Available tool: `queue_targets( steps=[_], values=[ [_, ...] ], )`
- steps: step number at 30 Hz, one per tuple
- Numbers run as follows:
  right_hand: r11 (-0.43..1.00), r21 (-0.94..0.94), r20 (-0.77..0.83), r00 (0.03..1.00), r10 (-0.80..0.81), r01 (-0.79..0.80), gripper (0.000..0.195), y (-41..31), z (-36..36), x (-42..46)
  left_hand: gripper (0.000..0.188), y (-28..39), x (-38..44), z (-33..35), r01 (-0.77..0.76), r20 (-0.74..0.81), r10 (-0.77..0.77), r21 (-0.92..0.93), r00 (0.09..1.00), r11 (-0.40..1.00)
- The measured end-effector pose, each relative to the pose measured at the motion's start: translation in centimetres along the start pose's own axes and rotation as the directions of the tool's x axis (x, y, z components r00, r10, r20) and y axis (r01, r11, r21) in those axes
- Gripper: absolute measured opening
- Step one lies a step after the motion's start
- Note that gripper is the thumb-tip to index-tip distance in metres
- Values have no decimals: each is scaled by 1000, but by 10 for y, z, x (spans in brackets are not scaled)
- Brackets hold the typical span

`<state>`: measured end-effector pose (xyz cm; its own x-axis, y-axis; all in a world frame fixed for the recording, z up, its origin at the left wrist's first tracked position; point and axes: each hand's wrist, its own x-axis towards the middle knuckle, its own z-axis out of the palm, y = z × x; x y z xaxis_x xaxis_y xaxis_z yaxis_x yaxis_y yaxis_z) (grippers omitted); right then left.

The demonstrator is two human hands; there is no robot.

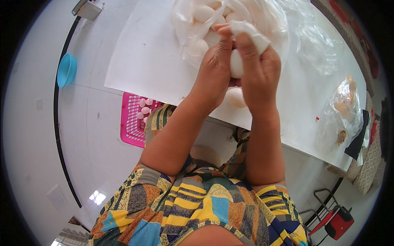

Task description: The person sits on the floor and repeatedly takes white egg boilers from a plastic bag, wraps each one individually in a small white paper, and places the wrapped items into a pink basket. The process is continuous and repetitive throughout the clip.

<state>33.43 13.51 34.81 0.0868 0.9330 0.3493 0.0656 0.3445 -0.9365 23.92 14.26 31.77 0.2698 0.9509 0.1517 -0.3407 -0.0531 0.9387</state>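
Both hands meet over the near part of a white table (147, 55). My left hand (215, 66) grips a white egg (236, 64) from its left side. Pressed around the other side, my right hand (263, 69) holds a folded white tissue or cloth (251, 33) by the egg's upper end. The fingers hide part of the egg. Just below the hands, a larger pale egg (235, 97) lies on the tabletop near its edge, partly covered by my right wrist. Behind the hands sits a clear plastic bag (187, 46) full of white eggs (204, 13).
Left of my legs, a pink plastic basket (127, 138) contains several eggs (145, 110). A blue basin (66, 70) rests on the floor farther left. On the table's right lie a crumpled clear bag (320, 49) and a plastic bag with orange contents (346, 104).
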Motion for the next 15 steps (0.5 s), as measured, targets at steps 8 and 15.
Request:
queue_targets(
  steps=[8,15],
  values=[
    [959,-260,-59,990,-129,109,30,20,9,-3,63,0,8,-2,217,-33,-326,-683,945,697],
    [946,-233,-130,957,-259,225,25,13,5,-1,62,4,0,11,202,49,-205,-493,978,847]
  ],
)
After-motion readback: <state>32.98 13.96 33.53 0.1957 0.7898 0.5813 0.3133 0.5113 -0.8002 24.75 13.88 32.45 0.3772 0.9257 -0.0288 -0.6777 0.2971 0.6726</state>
